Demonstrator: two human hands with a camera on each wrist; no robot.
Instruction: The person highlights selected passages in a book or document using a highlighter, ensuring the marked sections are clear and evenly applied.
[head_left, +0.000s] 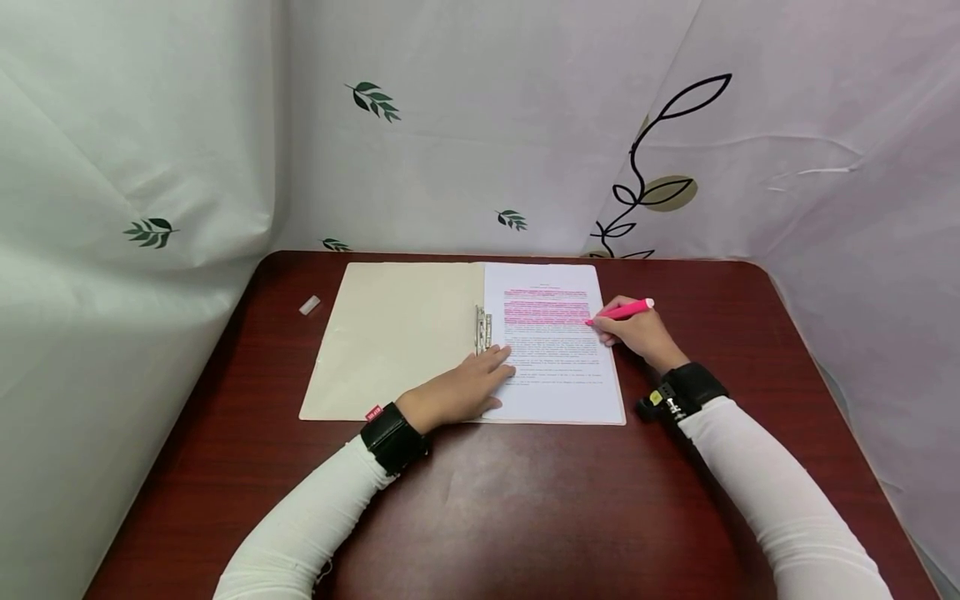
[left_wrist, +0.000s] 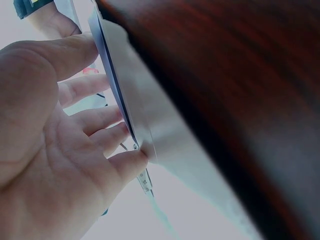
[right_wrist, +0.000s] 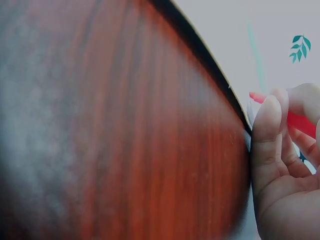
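Observation:
A cream folder (head_left: pixel 405 333) lies spread on the table, with a printed white sheet (head_left: pixel 555 400) on its right side. Pink highlighting covers the upper lines of text. My right hand (head_left: pixel 637 332) pinches a pink highlighter (head_left: pixel 626 309), its tip at the right end of the last pink line. In the right wrist view the thumb and fingers close around the highlighter (right_wrist: pixel 302 124). My left hand (head_left: pixel 461 390) rests with fingers spread across the lower left of the sheet and the folder's fold. Just above it sits the metal clip (head_left: pixel 482 329), partly hidden by the fingers.
A small white eraser-like block (head_left: pixel 309 305) lies on the dark red wooden table (head_left: pixel 510 508), left of the folder. Pale fabric (head_left: pixel 450 167) with leaf prints hangs behind and at both sides of the table.

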